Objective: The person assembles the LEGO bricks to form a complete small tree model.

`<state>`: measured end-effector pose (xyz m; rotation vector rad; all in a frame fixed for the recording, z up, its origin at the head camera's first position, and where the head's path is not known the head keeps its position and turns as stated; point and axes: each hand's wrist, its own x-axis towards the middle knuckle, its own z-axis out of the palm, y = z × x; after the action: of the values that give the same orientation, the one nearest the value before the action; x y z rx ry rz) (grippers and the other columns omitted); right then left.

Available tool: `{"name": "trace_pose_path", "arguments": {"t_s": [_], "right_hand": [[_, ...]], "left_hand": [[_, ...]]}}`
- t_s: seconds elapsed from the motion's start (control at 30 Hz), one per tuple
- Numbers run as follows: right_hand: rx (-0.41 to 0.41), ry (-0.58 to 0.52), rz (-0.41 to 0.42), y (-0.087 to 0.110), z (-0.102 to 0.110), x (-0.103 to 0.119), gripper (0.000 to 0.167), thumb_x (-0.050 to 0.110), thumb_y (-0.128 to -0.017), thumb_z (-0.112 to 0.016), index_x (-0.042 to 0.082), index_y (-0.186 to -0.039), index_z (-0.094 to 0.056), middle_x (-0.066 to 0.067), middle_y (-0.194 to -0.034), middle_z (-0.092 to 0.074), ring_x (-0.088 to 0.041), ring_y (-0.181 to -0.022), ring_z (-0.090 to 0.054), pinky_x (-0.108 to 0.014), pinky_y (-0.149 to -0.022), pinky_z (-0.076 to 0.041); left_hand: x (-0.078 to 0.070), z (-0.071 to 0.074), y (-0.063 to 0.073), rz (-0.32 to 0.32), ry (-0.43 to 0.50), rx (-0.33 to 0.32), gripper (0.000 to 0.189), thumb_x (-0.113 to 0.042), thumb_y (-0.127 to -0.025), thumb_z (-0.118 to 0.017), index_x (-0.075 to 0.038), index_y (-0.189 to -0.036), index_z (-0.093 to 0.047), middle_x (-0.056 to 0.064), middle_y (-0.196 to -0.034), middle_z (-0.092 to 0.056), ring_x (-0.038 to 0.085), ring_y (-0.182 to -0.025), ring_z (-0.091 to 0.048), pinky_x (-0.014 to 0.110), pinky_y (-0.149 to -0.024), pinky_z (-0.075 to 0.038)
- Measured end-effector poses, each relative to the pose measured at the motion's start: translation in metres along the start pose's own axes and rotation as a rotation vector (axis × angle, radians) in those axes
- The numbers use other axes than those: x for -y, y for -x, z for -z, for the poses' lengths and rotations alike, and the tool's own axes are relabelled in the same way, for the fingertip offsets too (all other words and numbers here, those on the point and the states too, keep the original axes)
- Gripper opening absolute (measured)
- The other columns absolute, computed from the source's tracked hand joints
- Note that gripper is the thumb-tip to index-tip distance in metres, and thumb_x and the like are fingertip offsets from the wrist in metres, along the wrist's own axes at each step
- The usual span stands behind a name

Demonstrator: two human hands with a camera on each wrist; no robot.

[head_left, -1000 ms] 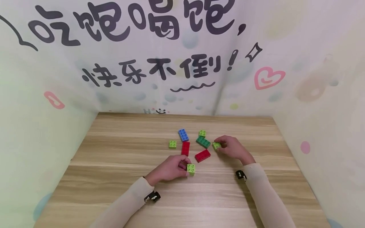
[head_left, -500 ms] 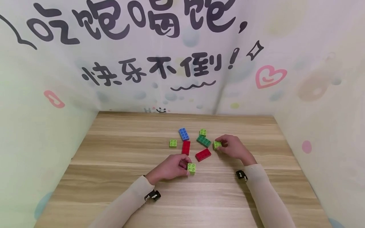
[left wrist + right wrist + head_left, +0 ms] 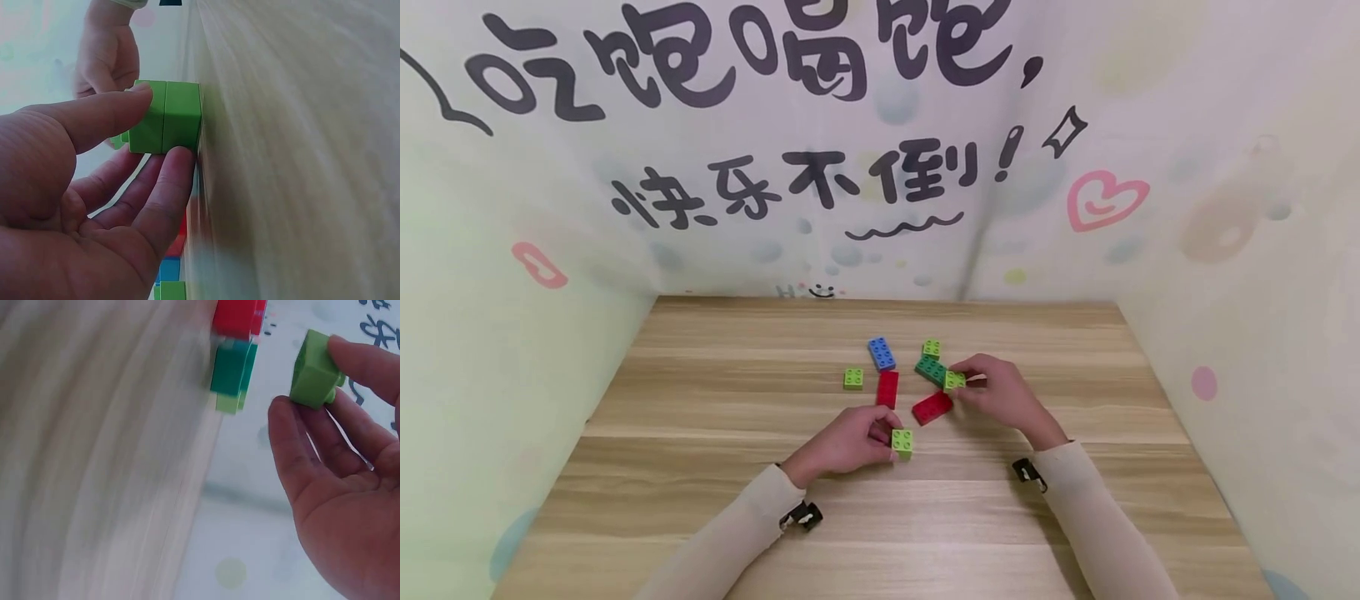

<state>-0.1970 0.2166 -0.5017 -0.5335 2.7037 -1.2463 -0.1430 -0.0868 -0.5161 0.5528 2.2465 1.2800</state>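
My left hand [image 3: 842, 442] pinches a stack of two light green toy bricks [image 3: 165, 117] between thumb and fingers. The stack stands upright at the table surface, studs up. Farther right, my right hand [image 3: 1002, 392] grips a single light green brick [image 3: 316, 370]. In the right wrist view that brick is raised off the table, its hollow underside partly showing. Seen from the head, it overlaps the right end of a dark green brick [image 3: 929, 369] and sits just above a red brick [image 3: 932, 408].
Loose on the wooden table [image 3: 737, 333] lie a blue brick [image 3: 882, 353], a second red brick [image 3: 887, 388], a light green brick [image 3: 853, 379] at the left and another light green brick [image 3: 932, 347] behind the dark green one. A printed wall [image 3: 737, 258] closes off the back.
My right hand has lifted its light green brick and carried it left, toward the dark green and red bricks. The left hand keeps its grip on the stack in the same place.
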Motion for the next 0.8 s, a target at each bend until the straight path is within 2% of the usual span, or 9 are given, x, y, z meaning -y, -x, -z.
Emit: {"name": "trace_pose_path", "arguments": {"t_s": [0.43, 0.6, 0.8], "right_hand": [[0.014, 0.026, 0.124, 0.006, -0.018, 0.026, 0.032, 0.011, -0.093, -0.081, 0.009, -0.123, -0.074, -0.007, -0.118, -0.074, -0.024, -0.103, -0.074, -0.042, -0.090, -0.064], [0.041, 0.046, 0.149, 0.010, -0.028, 0.035, 0.031, 0.014, -0.093, -0.081, 0.010, -0.123, -0.074, -0.003, -0.116, -0.073, -0.022, -0.099, -0.072, -0.041, -0.088, -0.065], [0.069, 0.037, 0.190, 0.016, -0.040, 0.041, 0.031, 0.017, -0.094, -0.082, 0.011, -0.123, -0.073, 0.000, -0.111, -0.072, -0.015, -0.093, -0.069, -0.038, -0.085, -0.065]], "left_hand": [[0.004, 0.000, 0.000, 0.015, -0.013, -0.007, 0.031, -0.017, -0.092, -0.084, -0.018, -0.119, -0.068, -0.004, -0.114, -0.073, 0.013, -0.105, -0.071, 0.032, -0.092, -0.061], [0.005, -0.001, -0.001, -0.006, -0.003, -0.012, 0.030, -0.015, -0.092, -0.084, -0.017, -0.118, -0.068, -0.002, -0.114, -0.073, 0.017, -0.106, -0.072, 0.035, -0.093, -0.061], [0.006, -0.002, -0.001, -0.019, 0.008, -0.014, 0.032, -0.012, -0.092, -0.084, -0.014, -0.119, -0.068, 0.000, -0.115, -0.073, 0.017, -0.105, -0.072, 0.032, -0.090, -0.062]]}}
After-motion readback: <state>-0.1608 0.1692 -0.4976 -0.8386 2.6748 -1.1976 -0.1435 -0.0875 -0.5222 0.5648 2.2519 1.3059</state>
